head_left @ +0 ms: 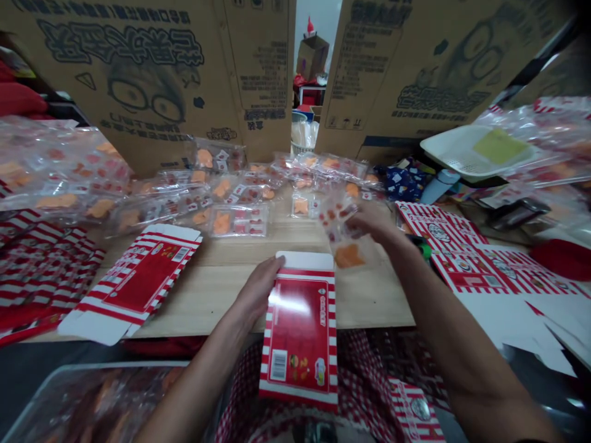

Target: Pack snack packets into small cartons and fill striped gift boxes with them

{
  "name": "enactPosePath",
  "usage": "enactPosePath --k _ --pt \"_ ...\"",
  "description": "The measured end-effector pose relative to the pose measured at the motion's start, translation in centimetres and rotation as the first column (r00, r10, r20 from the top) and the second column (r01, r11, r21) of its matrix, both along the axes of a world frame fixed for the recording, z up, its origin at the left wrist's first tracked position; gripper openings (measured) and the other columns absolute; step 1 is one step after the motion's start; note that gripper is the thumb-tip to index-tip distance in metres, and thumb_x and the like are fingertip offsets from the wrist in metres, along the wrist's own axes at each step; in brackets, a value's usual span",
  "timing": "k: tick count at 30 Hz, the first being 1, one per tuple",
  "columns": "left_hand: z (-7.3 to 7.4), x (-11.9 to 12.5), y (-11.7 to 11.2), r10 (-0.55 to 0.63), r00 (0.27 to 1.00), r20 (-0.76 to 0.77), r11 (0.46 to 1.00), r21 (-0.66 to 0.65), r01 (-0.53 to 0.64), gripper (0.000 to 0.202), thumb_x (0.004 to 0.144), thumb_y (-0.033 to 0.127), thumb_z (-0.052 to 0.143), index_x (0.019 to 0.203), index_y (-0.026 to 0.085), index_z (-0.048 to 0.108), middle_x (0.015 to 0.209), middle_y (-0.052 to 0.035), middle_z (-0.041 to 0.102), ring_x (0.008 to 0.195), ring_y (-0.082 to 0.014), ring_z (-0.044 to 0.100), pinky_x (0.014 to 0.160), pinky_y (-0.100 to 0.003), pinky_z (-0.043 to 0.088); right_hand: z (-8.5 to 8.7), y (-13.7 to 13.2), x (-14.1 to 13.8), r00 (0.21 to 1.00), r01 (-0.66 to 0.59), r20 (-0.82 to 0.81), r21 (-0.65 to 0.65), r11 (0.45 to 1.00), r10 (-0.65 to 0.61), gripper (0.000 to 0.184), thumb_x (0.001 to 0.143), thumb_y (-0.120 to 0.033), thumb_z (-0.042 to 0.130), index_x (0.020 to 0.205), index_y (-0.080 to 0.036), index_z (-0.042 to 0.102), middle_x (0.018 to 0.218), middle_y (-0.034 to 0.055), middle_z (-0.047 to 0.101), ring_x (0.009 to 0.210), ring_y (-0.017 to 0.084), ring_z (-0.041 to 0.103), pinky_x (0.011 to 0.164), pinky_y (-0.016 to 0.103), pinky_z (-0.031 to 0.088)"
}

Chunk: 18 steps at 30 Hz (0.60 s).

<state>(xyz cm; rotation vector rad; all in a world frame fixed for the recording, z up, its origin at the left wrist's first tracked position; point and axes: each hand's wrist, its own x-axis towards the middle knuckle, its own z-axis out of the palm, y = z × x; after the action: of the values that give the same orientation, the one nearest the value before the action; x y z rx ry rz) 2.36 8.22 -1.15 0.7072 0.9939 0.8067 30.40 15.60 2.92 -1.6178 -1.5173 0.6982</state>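
Left hand (258, 289) grip closed on red-white striped cardboard box (300, 332); right hand (376, 224) grip pinches clear orange-filled plastic packet (344, 243). Packet is floppy and could slip.

Single head-worn view: looks forward and down, close over desk (221, 289); cardboard cartons (152, 74) at 12 o'clock; wide-angle.

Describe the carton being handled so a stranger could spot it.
At the wooden table's near edge, centre, is a red-and-white striped cardboard carton. Unlike the similar carton farther left, it hangs toward the lap, the left hand gripping its top.
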Motion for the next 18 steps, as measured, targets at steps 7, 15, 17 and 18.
enactPosePath --k 7,15,17,18 --pt "1.3 0.3 -4.0 0.118 0.992 -0.051 0.974 -0.190 -0.126 0.031 0.089 0.041 0.069 0.098 0.012 0.074 0.096 -0.0127 0.081 0.095 -0.0289 0.076 0.078 -0.034 0.059 3.1 -4.5 -2.7 0.819 0.054 -0.571 0.165 0.985 0.051 0.030 0.076 -0.030 0.063 0.106 -0.025 0.062 0.101 0.0044 0.067 0.085 0.020 0.067 0.076 0.038 0.061" --pt "0.9 -0.3 -5.7 0.225 0.973 -0.058 0.932 -0.280 -0.232 0.033 0.091 0.038 0.065 0.103 0.009 0.074 0.083 -0.0122 0.080 0.076 -0.0280 0.078 0.076 -0.038 0.062 -1.4 -8.7 -6.0 0.724 -0.145 -0.684 -0.018 0.989 0.094 0.040 0.066 -0.035 0.073 0.104 -0.027 0.063 0.089 0.0019 0.069 0.076 0.020 0.066 0.074 0.041 0.061" --pt "0.8 -0.8 -5.9 0.210 0.976 -0.053 0.930 -0.298 -0.216 0.037 0.091 0.042 0.065 0.104 0.008 0.073 0.085 -0.0139 0.080 0.076 -0.0285 0.078 0.076 -0.038 0.063 -1.4 -8.8 -4.9 0.717 -0.141 -0.690 -0.008 0.990 0.096 0.041 0.065 -0.031 0.075 0.104 -0.027 0.064 0.087 0.0013 0.069 0.074 0.019 0.065 0.074 0.039 0.061" --pt "0.8 -0.9 -6.0 0.195 0.980 -0.049 0.933 -0.298 -0.201 0.037 0.091 0.042 0.066 0.104 0.008 0.074 0.085 -0.0142 0.080 0.078 -0.0288 0.078 0.076 -0.038 0.063 -1.1 -8.5 -4.5 0.717 -0.092 -0.693 0.020 0.996 0.080 0.041 0.066 -0.030 0.073 0.106 -0.027 0.064 0.089 0.0012 0.070 0.075 0.019 0.065 0.075 0.039 0.060"
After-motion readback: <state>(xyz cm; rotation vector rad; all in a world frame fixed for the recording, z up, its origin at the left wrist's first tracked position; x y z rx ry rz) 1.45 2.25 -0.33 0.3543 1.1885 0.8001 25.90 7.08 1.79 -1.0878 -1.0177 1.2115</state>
